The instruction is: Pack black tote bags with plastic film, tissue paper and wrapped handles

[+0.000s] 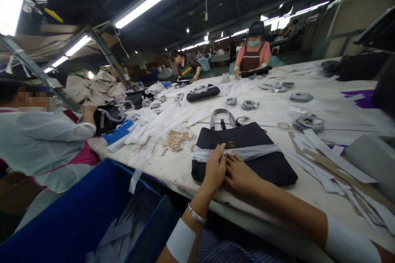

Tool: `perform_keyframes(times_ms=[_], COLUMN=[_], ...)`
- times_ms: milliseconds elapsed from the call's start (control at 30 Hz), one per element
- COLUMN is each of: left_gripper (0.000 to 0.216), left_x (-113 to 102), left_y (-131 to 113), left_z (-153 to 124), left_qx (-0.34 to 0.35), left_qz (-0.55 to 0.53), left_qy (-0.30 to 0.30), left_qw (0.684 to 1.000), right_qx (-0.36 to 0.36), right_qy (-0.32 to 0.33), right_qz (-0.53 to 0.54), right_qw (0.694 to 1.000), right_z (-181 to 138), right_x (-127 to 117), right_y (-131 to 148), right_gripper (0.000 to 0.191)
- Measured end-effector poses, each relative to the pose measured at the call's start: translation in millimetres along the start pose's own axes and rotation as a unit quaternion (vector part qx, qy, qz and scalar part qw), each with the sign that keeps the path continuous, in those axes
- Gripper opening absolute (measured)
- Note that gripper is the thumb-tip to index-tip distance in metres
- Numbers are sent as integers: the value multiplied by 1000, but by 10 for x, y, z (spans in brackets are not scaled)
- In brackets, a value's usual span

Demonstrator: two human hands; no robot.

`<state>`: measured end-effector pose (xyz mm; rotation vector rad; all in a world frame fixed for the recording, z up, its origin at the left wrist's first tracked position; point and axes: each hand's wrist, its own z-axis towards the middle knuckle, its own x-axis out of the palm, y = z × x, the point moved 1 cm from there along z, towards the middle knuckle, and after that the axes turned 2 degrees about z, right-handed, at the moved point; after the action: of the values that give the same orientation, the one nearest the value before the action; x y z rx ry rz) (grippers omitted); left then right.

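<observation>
Flat black handbag [247, 152], grey band [247, 153] across.

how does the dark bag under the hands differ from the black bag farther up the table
The near bag lies flat under the left hand and right hand; nobody touches the far bag. The near bag shows a broad face with a clear band across it; the far bag shows as a long, low shape with no such band visible. Both are dark and rest on the same table.
</observation>
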<state>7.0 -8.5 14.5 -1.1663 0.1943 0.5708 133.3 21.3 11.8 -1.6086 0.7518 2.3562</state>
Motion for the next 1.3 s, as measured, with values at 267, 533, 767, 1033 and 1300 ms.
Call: perform_keyframes(times_ms=[267, 533, 767, 1033, 1300], left_gripper=[58, 55, 58, 56, 40], left_x=[-1, 193, 219, 37, -9], left_y=[7, 106, 111, 80, 75], left_z=[33, -38, -75, -94, -173], left_qx=[5, 64, 89, 117, 180], left_qz=[66, 263, 293, 190, 366], left_qy=[66, 78, 74, 65, 56], left_qw=[996, 960, 949, 973, 911], right_qx=[55, 317, 260, 213, 218], right_qy=[-147, -97, -99, -82, -64], right_qz=[113, 291, 292, 62, -12], right_qw=[981, 898, 915, 972, 974], right_z=[-186, -119, 72, -7, 26], right_x=[-303, -516, -443, -473, -448], right_y=[-160, -268, -367, -382, -363], right_gripper=[27, 44, 33, 20, 15])
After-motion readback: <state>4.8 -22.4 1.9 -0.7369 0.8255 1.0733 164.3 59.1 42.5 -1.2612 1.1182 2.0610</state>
